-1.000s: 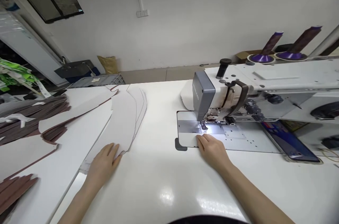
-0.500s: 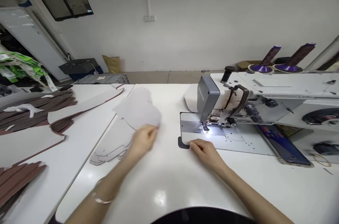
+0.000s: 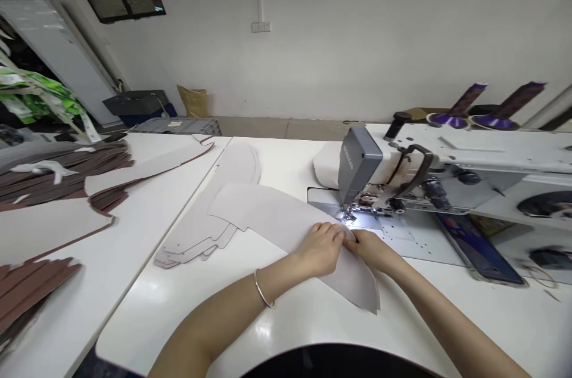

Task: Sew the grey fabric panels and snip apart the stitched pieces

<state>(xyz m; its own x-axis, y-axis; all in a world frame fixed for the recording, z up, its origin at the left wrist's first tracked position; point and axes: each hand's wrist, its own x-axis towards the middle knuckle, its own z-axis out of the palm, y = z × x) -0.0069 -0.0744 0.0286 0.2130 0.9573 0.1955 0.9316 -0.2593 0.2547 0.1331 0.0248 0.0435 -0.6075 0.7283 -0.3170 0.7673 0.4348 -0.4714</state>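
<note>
Panel (image 3: 268, 211) perhaps in right hand (image 3: 372, 250)

toward the far edge, the bench (image 3: 288, 166) is open between the stacked pieces (image 3: 192, 229) and the sewing machine (image 3: 469, 157). nearer, the held piece (image 3: 268, 211), left hand (image 3: 320, 248) and right hand (image 3: 373, 250) bar that gap. the near left corner is bare; a phone (image 3: 485, 250) obstructs the room beneath the machine's arm.

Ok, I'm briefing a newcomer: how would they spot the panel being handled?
Find the sewing machine at right. By it, the left hand and right hand hold a pale panel. Unlike the stacked panels further left, it reaches the machine.
</note>
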